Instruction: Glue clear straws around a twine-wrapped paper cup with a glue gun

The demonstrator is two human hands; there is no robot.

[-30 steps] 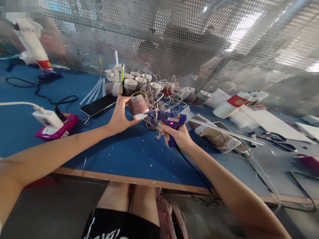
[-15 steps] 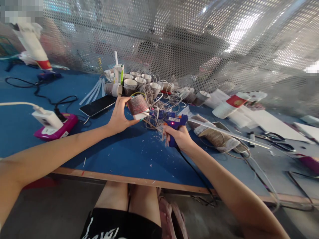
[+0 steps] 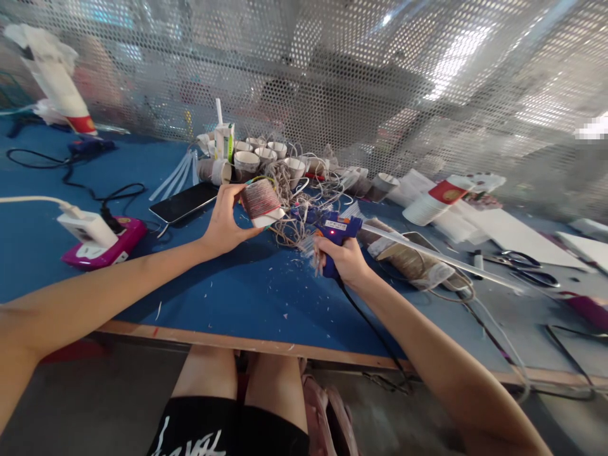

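Between the thumb and fingers of my left hand point(image 3: 227, 223) is a paper cup point(image 3: 261, 201) wrapped in grey and reddish cord, tilted, with a white band showing at its lower end. My right hand point(image 3: 342, 256) grips a blue glue gun point(image 3: 339, 229) with a small red light lit. A long clear glue stick point(image 3: 418, 248) sticks out of its back, toward the right. The gun's nozzle points left at the cup, a short way from it; whether they touch is unclear. Loose grey cord point(image 3: 289, 237) lies tangled behind the nozzle.
Several cord-wrapped cups point(image 3: 247, 166) stand at the back, beside a phone point(image 3: 183, 202). A purple power strip point(image 3: 107, 244) is at left. On the right lie a wrapped roll point(image 3: 411, 259), scissors point(image 3: 527, 266) and stacked white cups point(image 3: 434, 202). A perforated metal screen point(image 3: 304, 76) rises behind.
The glue gun's nozzle has moved slightly right, away from the cup. Both hands keep their holds, and the whole view has shifted slightly.
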